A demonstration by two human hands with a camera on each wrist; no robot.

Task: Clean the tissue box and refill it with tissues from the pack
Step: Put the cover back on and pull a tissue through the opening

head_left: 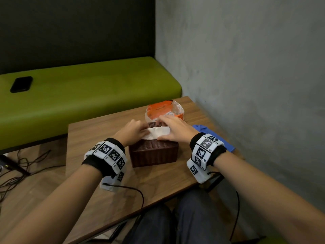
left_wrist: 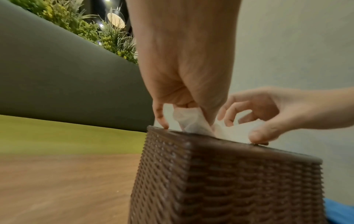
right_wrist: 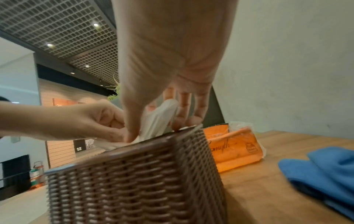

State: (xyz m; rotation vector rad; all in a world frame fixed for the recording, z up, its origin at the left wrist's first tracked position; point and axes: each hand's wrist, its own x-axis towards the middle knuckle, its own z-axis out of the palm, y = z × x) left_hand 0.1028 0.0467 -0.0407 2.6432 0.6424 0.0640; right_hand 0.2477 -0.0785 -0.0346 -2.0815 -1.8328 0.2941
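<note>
A brown woven tissue box (head_left: 153, 153) stands mid-table, with white tissues (head_left: 157, 133) bulging out of its top. My left hand (head_left: 145, 130) pinches the left end of the tissues; the left wrist view shows its thumb and fingers (left_wrist: 208, 119) closed on a fold of the tissues (left_wrist: 191, 122). My right hand (head_left: 162, 128) lies across the right side of the box top. Its thumb (right_wrist: 132, 133) presses the tissues (right_wrist: 159, 119) down, and its straight fingers touch the far rim. The orange tissue pack (head_left: 162, 110) lies opened just behind the box.
A blue cloth (head_left: 218, 140) lies on the table to the right of the box, near the grey wall. A black phone (head_left: 21, 84) rests on the green bench (head_left: 91, 95) behind the table. Cables run over the floor at the left.
</note>
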